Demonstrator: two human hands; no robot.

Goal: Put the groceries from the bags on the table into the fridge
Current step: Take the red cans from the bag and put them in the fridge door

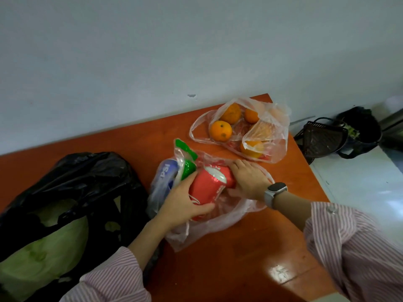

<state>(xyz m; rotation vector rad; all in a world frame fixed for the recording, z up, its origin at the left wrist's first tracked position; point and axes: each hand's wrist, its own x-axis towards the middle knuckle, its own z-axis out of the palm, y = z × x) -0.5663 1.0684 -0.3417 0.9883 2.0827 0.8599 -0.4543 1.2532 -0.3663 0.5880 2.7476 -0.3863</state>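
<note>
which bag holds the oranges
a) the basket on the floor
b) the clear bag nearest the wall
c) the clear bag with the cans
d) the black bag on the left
b: the oranges lie in the clear bag by the wall, apart from the cans.

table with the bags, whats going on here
A person in a striped shirt is unpacking groceries. Both hands are on a red soda can in a clear plastic bag: the left hand grips its side, the right hand holds its far end. A second clear bag of oranges and a black plastic bag sit unopened on the orange table.
</note>
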